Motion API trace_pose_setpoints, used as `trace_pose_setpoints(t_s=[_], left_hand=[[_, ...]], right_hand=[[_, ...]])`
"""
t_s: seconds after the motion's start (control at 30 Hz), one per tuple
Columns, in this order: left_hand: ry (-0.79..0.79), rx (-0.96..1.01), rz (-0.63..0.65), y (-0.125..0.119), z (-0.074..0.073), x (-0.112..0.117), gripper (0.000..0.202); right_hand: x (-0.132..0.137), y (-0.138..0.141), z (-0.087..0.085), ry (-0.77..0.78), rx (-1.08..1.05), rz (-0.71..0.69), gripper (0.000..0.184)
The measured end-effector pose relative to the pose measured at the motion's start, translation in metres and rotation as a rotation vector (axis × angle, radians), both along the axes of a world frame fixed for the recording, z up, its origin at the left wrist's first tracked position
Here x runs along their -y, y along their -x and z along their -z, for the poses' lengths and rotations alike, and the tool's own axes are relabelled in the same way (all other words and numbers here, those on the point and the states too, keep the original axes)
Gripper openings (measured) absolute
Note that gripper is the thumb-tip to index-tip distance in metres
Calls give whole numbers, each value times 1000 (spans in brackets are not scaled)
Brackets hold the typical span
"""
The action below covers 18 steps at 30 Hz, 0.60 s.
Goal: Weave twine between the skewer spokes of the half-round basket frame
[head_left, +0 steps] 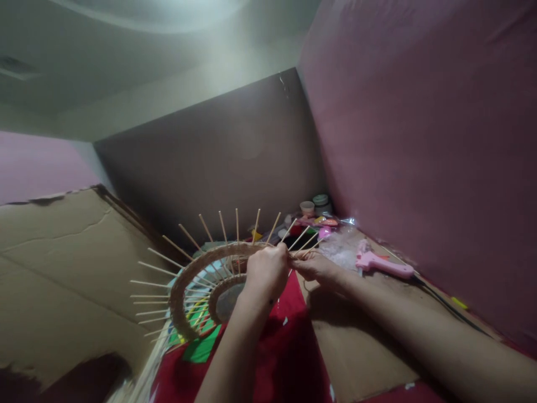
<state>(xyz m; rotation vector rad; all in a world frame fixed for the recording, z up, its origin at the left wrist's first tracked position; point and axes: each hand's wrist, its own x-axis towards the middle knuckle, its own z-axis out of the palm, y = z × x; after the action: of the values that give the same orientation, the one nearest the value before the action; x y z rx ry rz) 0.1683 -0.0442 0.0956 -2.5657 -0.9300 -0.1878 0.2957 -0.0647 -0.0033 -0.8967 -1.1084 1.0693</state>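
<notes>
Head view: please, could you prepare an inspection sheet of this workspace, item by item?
Surface: red cloth beside flat brown cardboard.
Job's things: woven piece with light sticks radiating outward.
Clutter: pink corded tool, crumpled clear plastic, two tubs behind.
Grips: left grip closed on the woven piece; right grip beside it, fingertip contents unclear.
Cables: dark cable from the pink tool, near the pink wall.
Surroundings: pink wall right, dark wall ahead, upright cardboard left.

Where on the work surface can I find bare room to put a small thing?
The tan cardboard has a bare patch between the red cloth and the right forearm. Beyond the right hand it is crowded with clear plastic, a pink tool and two tubs.
</notes>
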Motion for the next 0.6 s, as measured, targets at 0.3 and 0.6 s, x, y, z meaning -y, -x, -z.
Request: trace_pose_setpoints(t_s=[0.3, 0.6], left_hand=[[31, 66, -3, -2, 2, -4, 26], [19, 12, -9, -2, 0, 2, 28]], right_hand=[[7, -14, -10, -36, -22, -52, 30], [-1, -21, -6, -77, -125, 9, 22]])
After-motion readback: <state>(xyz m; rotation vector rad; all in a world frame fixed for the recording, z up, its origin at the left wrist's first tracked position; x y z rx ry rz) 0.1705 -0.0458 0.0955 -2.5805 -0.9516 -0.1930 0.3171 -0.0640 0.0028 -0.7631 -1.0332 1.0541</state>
